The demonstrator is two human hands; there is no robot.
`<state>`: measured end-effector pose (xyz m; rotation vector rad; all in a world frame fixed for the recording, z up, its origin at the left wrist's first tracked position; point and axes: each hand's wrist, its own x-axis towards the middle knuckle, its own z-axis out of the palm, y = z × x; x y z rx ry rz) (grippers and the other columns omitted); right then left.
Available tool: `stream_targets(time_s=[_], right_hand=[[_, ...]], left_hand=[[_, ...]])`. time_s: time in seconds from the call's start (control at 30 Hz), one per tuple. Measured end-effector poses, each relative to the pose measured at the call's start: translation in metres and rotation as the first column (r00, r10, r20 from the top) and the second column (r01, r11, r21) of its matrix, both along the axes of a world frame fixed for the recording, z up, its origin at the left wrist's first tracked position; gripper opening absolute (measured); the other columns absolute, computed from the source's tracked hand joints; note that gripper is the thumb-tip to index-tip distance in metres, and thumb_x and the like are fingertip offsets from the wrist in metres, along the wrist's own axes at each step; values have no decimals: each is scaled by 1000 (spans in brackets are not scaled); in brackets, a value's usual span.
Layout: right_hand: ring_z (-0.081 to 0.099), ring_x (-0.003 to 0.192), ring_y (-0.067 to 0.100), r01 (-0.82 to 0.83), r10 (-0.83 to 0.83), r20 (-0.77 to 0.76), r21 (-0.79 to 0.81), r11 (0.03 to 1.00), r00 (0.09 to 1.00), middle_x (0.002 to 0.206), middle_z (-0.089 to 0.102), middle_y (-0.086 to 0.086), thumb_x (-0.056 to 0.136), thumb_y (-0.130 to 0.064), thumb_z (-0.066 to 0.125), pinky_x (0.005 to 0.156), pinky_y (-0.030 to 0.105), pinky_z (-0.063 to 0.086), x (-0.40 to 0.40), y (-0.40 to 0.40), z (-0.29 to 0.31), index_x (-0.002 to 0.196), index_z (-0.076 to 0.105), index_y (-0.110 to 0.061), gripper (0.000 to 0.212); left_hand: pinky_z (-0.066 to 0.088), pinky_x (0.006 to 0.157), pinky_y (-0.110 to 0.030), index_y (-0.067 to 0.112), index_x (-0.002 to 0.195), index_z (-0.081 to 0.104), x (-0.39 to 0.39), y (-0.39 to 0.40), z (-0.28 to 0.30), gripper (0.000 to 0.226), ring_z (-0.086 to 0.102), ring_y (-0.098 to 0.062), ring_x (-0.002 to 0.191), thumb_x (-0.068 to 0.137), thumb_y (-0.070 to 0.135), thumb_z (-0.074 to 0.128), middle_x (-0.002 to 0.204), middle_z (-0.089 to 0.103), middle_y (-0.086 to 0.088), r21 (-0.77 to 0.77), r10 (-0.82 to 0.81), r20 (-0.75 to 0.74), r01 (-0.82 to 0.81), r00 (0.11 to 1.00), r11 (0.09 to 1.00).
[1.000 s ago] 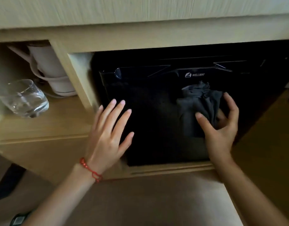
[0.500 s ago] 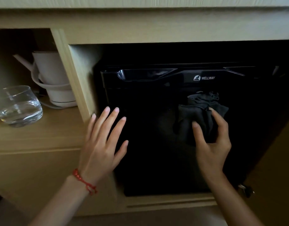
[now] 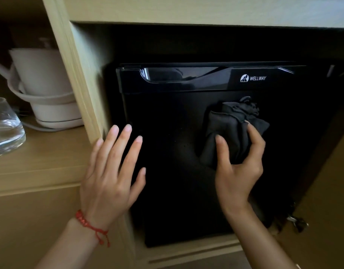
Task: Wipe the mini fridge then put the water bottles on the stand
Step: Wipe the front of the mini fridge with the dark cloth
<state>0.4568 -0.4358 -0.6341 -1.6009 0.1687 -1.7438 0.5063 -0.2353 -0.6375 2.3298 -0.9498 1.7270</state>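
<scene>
A black mini fridge (image 3: 177, 171) fills the centre of the frame, set inside a pale wooden cabinet (image 3: 128, 10) whose top board runs across the upper edge. Its door is closed, with a glossy handle strip (image 3: 186, 75) along the top and a white WELLWAY logo (image 3: 253, 78) at the upper right of the door. The right hand (image 3: 238, 167), right of centre, grasps a bunched dark grey cloth (image 3: 231, 133): the thumb lies across the cloth's front and the fingers curl round its right side, holding it against the fridge door just below the logo. A small round part of the door (image 3: 246, 99) peeks out above the cloth; what it is cannot be told. The left hand (image 3: 111, 175), lower centre-left, is released and flat, fingers straight and spread, pointing up; its fingertips lie over the fridge's left edge, beside the upright wooden divider (image 3: 78, 84), though whether the palm actually presses the door cannot be told. A red string bracelet (image 3: 91, 228) circles the left wrist. Left of the divider, in the upper left of the frame, a white electric kettle (image 3: 45, 82) stands on its base on a wooden shelf (image 3: 41, 158), and a clear glass tumbler (image 3: 4, 127) stands at the far left edge, near the kettle but apart from it. At the lower right a metal hinge (image 3: 296, 222) shows beside the tan inner face of the open cabinet door (image 3: 326, 191). No water bottles show in this view.
</scene>
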Motion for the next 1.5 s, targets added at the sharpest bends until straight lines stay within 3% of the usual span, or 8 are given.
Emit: stream_targets(time_s=[0.07, 0.17, 0.3, 0.5, 0.7, 0.93, 1.17, 1.5], right_hand=[[47, 103, -11, 7, -7, 10, -70, 998, 1000, 106, 49, -5, 81, -21, 66, 93, 7, 33, 5, 14, 2, 119, 48, -3, 46], [54, 90, 12, -26, 13, -50, -268, 963, 999, 98, 58, 10, 84, -20, 63, 86, 6, 37, 14, 40, 7, 118, 49, -4, 40], [57, 77, 16, -38, -32, -143, -461, 887, 989, 89, 59, 14, 88, -25, 59, 63, 21, 51, 18, 53, 13, 120, 44, -14, 37], [52, 91, 20, 118, -142, -75, -264, 957, 987, 97, 59, 16, 84, -21, 60, 89, 6, 32, 3, 3, 9, 116, 52, 4, 42], [51, 107, 16, 165, -163, -34, 50, 985, 986, 114, 53, 10, 86, -22, 61, 93, 26, 42, -1, -16, -7, 121, 46, 4, 46], [51, 92, 22, 65, -68, -10, -186, 980, 998, 98, 56, 14, 85, -21, 58, 91, 7, 32, 15, 35, -1, 118, 43, -3, 41], [62, 75, 24, 40, -98, -104, -453, 890, 990, 89, 59, 18, 89, -27, 57, 57, 34, 57, 18, 46, 4, 121, 42, -11, 38], [49, 103, 24, 198, -208, -98, -100, 975, 973, 107, 56, 28, 88, -25, 57, 93, 5, 30, -7, -34, -17, 119, 45, 10, 47]], left_hand=[[24, 111, -45, 3, 130, 47, 1, 0, -1, 45, 35, -33, 132, 90, 24, 48, 139, 43, -20, -4, 2, 7, -2, 1000, 1000], [24, 112, -44, 3, 130, 49, 0, 0, -1, 45, 35, -33, 132, 90, 23, 49, 139, 42, -20, -11, -1, 9, 1, 1000, 1000], [23, 113, -43, 3, 130, 47, 0, 2, -2, 46, 34, -34, 133, 89, 22, 50, 139, 41, -20, -29, -14, 10, 14, 1000, 999], [25, 113, -44, -1, 131, 44, 1, 8, -5, 49, 33, -36, 133, 88, 22, 51, 140, 39, -22, -42, -28, 19, 29, 999, 999], [28, 111, -46, -2, 133, 42, 2, 11, -11, 53, 31, -37, 134, 87, 22, 53, 142, 34, -21, -47, -17, 31, 18, 999, 999], [29, 110, -48, -5, 132, 40, 2, 16, -17, 53, 30, -38, 134, 88, 24, 51, 142, 32, -24, -86, -3, 3, 4, 1000, 996], [31, 109, -50, -7, 133, 39, 0, 20, -22, 56, 28, -38, 135, 87, 23, 52, 142, 32, -25, -86, -16, -21, 14, 1000, 996], [29, 110, -49, -3, 135, 36, -4, 22, -24, 56, 26, -37, 136, 88, 24, 51, 143, 30, -24, -94, -32, -47, 28, 998, 995]])
